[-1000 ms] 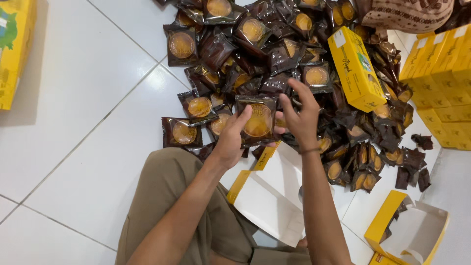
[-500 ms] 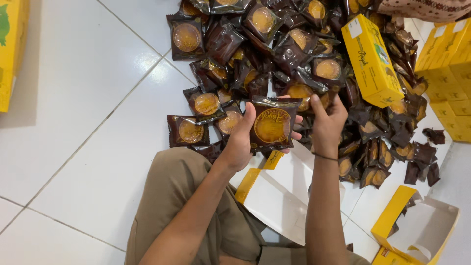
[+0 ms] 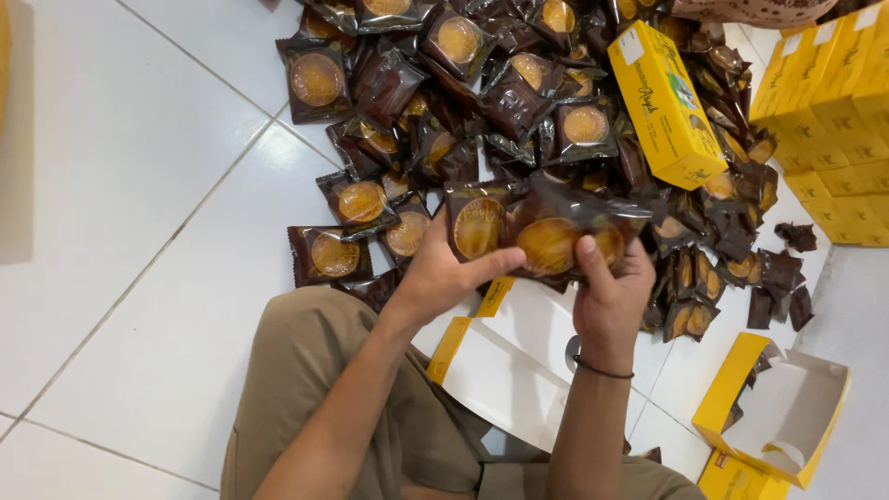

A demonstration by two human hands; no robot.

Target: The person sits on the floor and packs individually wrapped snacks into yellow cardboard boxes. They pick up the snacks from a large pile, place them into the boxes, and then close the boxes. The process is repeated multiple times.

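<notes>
Both hands hold a bunch of dark brown wrapped round cakes [image 3: 546, 236] just above the floor. My left hand [image 3: 444, 273] grips the left packet, thumb stretched along its lower edge. My right hand [image 3: 611, 292], with a thin black band on the wrist, pinches the right packets from below. Behind them a big heap of the same wrapped cakes [image 3: 482, 102] covers the white tiled floor [image 3: 139, 231]. An open flat yellow-and-white box [image 3: 500, 370] lies under my hands, by my knee.
A shut yellow box [image 3: 662, 102] rests on the heap. Stacked yellow boxes [image 3: 833, 102] stand at the right. An open empty yellow box [image 3: 787, 412] sits at the lower right. My khaki-clad leg [image 3: 324, 389] fills the bottom. Another person's patterned garment [image 3: 750, 9] shows at the top.
My hands have drawn back from the heap toward me, and the single packet they held has become a small bunch of several packets held side by side.
</notes>
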